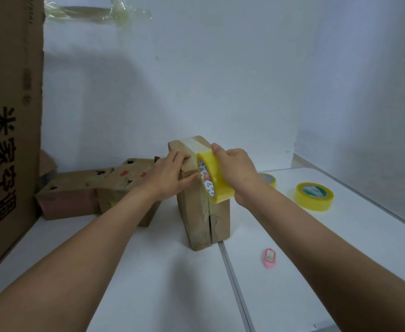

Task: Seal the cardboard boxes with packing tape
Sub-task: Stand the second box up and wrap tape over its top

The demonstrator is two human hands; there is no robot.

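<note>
box (202, 207) upright at mid counter (149, 271), strip of tape across its top | left hand (170, 174) flat, fingers straight, pressing box's upper left edge | right hand (236, 172) fingers curled round yellow tape roll (214, 177) held at box top | spare roll (314, 196) right of box

Tall carton (10, 130) along left edge

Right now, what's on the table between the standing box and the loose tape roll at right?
In the head view, the right hand and another tape roll behind it.
</note>
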